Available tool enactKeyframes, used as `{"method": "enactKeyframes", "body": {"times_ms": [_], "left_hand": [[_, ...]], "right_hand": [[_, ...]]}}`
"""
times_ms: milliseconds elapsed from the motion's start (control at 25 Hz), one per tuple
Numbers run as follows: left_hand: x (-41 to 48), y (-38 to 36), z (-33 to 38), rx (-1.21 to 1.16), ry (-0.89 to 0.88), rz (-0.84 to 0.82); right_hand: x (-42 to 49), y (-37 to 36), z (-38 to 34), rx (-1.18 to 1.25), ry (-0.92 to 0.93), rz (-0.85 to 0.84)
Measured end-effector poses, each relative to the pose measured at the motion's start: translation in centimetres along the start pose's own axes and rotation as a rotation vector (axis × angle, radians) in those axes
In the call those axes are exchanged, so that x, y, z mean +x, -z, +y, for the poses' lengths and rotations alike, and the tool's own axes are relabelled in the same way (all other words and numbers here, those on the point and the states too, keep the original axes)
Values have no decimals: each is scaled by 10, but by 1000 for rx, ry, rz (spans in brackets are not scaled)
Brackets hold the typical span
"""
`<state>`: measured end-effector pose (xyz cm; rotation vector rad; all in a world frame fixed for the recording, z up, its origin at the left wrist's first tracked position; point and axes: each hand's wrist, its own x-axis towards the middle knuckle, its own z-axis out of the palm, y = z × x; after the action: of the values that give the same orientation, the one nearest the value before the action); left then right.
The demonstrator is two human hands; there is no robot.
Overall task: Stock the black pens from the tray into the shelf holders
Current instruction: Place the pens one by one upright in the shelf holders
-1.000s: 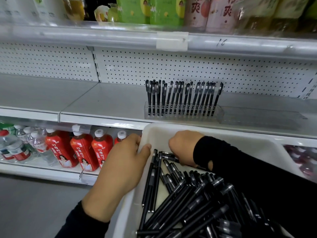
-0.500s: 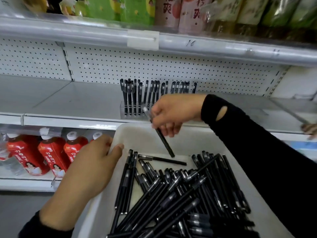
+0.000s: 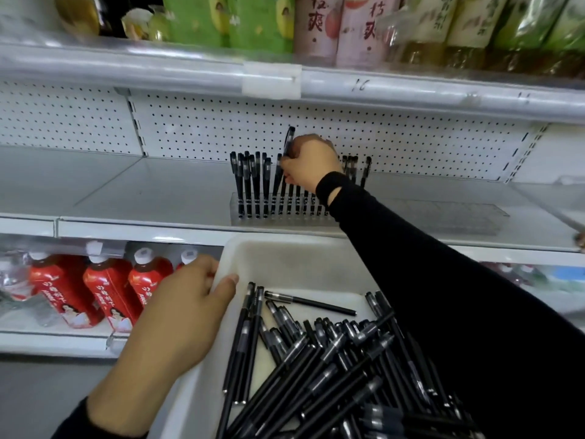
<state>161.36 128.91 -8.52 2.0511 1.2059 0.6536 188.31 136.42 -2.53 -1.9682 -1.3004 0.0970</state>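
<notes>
Pen [image 3: 289, 138] clamped in right hand [image 3: 311, 163], roughly upright over far holder [image 3: 250, 218]. I see left hand [image 3: 186, 312] gripping near tray [image 3: 285, 258] left rim, pens [image 3: 316, 359] piled inside.

Shop aisle: stocked retail shelving.

Behind the right hand [image 3: 308, 163] a white pegboard back panel [image 3: 196, 128] rises from a grey metal shelf [image 3: 142, 191]. Above that hand the upper shelf's rail [image 3: 158, 63] bears a clear price-tag clip [image 3: 271, 80] and a handwritten "16" [image 3: 360, 86], under rows of drink bottles [image 3: 316, 23]. Left of the left hand [image 3: 177, 315] identical red bottles [image 3: 107, 289] stand in a row, beside what may be water bottles [image 3: 12, 274], blurred. That hand grips a white tray [image 3: 285, 245] heaped with black pens [image 3: 316, 359]. Below the right hand a clear holder [image 3: 253, 218] displays more upright.
</notes>
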Motion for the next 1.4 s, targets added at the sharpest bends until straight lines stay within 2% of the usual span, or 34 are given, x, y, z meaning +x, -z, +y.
{"method": "enactKeyframes", "body": {"times_ms": [400, 680, 960, 1120, 1280, 1400], "left_hand": [[2, 0, -3, -30, -5, 7], [1, -1, -4, -31, -8, -6], [1, 0, -2, -21, -13, 10], [2, -1, -4, -31, -17, 8], [1, 0, -5, -47, -22, 6], [0, -1, -4, -49, -9, 1]], "right_hand": [[11, -20, 12, -247, 45, 35], [15, -40, 12, -424, 2, -176], [21, -45, 7, -540, -31, -242], [13, -46, 17, -449, -80, -287], [-3, -15, 14, -432, 22, -180], [-39, 13, -10, -375, 174, -207]]}}
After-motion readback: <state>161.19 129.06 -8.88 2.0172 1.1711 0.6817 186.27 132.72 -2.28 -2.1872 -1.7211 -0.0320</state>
